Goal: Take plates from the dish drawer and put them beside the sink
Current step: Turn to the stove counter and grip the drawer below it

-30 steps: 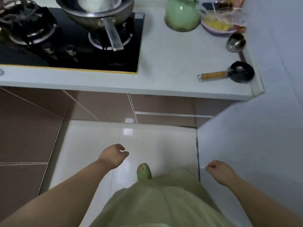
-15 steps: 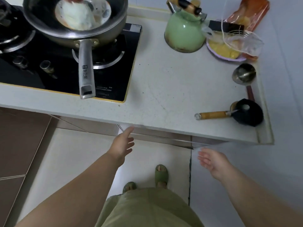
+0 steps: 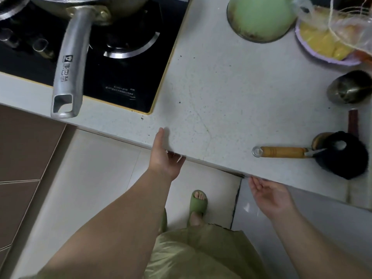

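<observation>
Both hands are open and empty. The left hand (image 3: 164,156) reaches under the near counter (image 3: 221,93) edge. The right hand (image 3: 269,195) hovers palm-up, lower right.

A counter (image 3: 221,87) runs across the view. At its left sits a stove (image 3: 124,63) with a pan (image 3: 69,63) on it, handle pointing toward the viewer. Right of the stove stands a kettle (image 3: 259,17) — beyond it, far right, a plate (image 3: 326,47), perhaps of food. A brush (image 3: 314,153) lies near the front right edge. Both hands — left hand (image 3: 163,156), right hand (image 3: 269,193) — reach under the front edge.

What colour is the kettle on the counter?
Pale green, the kettle has brownish scorch marks near its base, seen in the head view.
</observation>
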